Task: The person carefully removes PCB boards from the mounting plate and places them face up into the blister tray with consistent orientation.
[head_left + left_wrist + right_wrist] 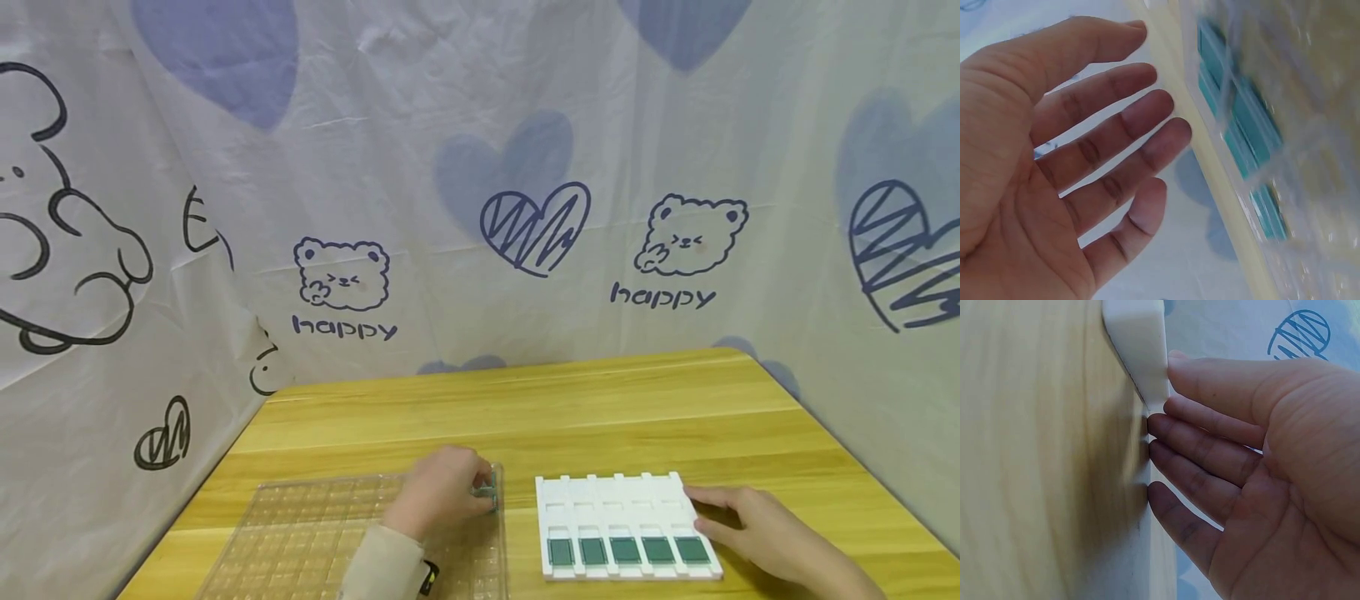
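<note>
Over the right-hand back corner of a clear plastic compartment tray (375, 480) hovers my left hand (444, 492). Its fingers are spread and slightly bent, with nothing between them in the left wrist view. Beside the fingertips, thin teal rectangular pieces (1260, 125) sit in the tray's compartments. My right hand (765, 529) is at the right edge of a white slotted rack (577, 490). There the thumb (1210, 378) touches the rack's side, and the other fingers reach out fairly straight. Dark green rectangles (625, 551) fill the rack's front row; the row behind shows bare recesses.
Both trays lie on a yellow wood-grain table (510, 408), with a narrow strip of tabletop between them. A white cloth (450, 108) printed with hearts and bears hangs behind the table and along its sides.
</note>
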Motion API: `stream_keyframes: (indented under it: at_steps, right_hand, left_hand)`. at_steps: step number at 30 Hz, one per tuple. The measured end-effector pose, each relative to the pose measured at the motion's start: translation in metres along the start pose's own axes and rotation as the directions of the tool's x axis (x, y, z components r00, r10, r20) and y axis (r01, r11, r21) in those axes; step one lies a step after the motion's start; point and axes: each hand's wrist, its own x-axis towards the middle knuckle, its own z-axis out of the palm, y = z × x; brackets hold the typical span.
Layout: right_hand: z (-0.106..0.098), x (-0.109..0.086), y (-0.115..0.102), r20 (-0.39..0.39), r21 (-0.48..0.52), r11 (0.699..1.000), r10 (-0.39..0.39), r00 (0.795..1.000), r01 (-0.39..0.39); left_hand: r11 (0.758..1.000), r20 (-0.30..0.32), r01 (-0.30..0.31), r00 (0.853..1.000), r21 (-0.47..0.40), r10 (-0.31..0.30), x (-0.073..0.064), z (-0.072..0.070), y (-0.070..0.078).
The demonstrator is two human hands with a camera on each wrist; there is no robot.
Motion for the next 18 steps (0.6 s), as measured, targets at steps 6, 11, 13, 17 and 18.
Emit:
stream_keyframes:
  at_steps: [6, 11, 13, 17, 18]
  right_hand:
    - [0.001, 0.000, 0.000, -0.004, -0.005, 1.000, 0.004, 1.000, -0.004]
    - [0.001, 0.000, 0.001, -0.006, 0.002, 1.000, 0.000, 1.000, 0.000]
    - [0.001, 0.000, 0.001, -0.010, -0.003, 1.000, -0.003, 1.000, 0.003]
    - [0.002, 0.000, 0.002, -0.018, -0.013, 1.000, -0.012, 1.000, 0.011]
    - [0.002, 0.000, 0.002, -0.018, -0.014, 1.000, -0.010, 1.000, 0.010]
  left_hand:
    - [0.995, -0.027, -0.081, 0.996, 0.066, 0.083, 0.001, 0.003, 0.022]
    - [0.985, -0.061, -0.144, 0.987, 0.097, 0.151, -0.002, 0.005, 0.038]
    - [0.980, -0.062, -0.170, 0.982, 0.104, 0.177, -0.002, 0.006, 0.043]
    - [0.971, -0.045, -0.207, 0.976, 0.119, 0.214, -0.003, 0.009, 0.053]
    - [0.970, -0.038, -0.212, 0.975, 0.118, 0.218, -0.004, 0.010, 0.055]
